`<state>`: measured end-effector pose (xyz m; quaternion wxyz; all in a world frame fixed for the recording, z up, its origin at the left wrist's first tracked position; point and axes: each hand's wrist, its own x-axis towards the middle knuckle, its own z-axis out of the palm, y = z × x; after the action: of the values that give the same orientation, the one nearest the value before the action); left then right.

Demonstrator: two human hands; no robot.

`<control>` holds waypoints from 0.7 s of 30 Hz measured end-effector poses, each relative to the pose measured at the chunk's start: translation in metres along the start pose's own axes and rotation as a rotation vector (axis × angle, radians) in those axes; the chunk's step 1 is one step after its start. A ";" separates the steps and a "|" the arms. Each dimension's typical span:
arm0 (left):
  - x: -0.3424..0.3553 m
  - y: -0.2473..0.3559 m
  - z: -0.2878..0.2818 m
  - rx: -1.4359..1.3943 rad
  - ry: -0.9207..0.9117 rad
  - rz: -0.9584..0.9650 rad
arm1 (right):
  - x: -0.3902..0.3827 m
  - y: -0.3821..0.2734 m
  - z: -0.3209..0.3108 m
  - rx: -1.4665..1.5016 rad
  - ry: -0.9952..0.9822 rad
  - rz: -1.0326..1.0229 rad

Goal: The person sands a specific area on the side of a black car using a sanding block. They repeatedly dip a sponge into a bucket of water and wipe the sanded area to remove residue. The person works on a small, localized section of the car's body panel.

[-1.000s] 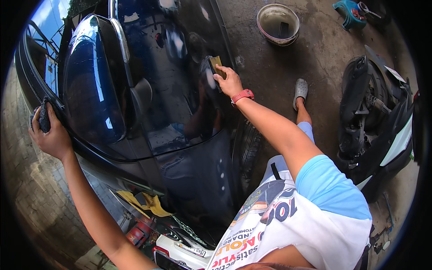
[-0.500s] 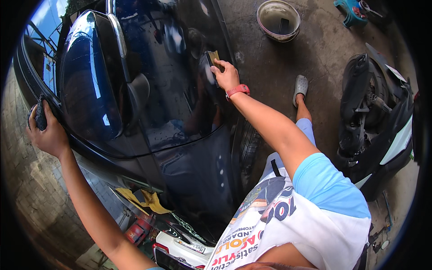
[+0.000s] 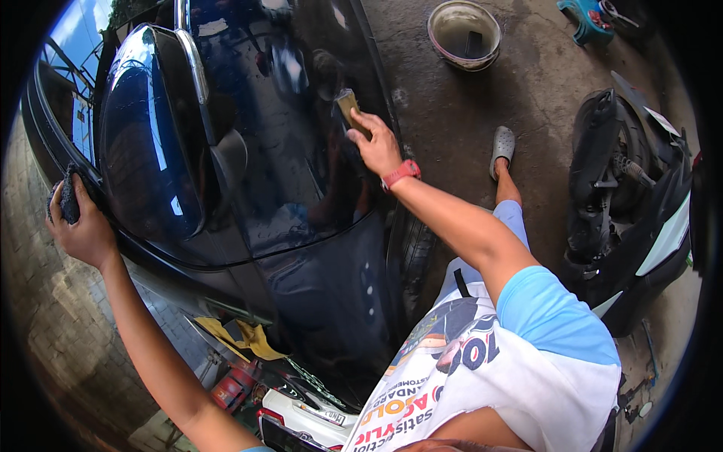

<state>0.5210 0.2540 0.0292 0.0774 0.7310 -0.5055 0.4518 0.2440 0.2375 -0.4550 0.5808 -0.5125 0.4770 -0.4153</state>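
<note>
My right hand, with a red watch at the wrist, is closed round a tan rectangular block. Its flat side lies against the glossy dark blue body panel of a car; the face touching the paint is hidden. At the far left, my left hand grips a dark, speckled sponge-like pad beside the car's curved black edge. Some of its fingers are hidden behind the pad. Between the hands lies the car's dark side window with chrome trim.
A round bucket holding liquid and a dark object stands on the floor beyond the car. To the right is a black motorcycle. A yellow cloth and a white car show at the bottom. A teal case sits top right.
My right hand has drawn the tan block a little toward me along the panel, and the block is tilted differently. My left hand stays nearly in place with the pad.
</note>
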 end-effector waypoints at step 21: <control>0.001 -0.002 0.001 0.022 -0.013 0.008 | 0.024 0.010 -0.002 -0.049 0.002 0.006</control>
<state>0.5236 0.2539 0.0303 0.0641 0.7327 -0.5040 0.4527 0.2466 0.2153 -0.4677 0.5686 -0.5248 0.4892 -0.4024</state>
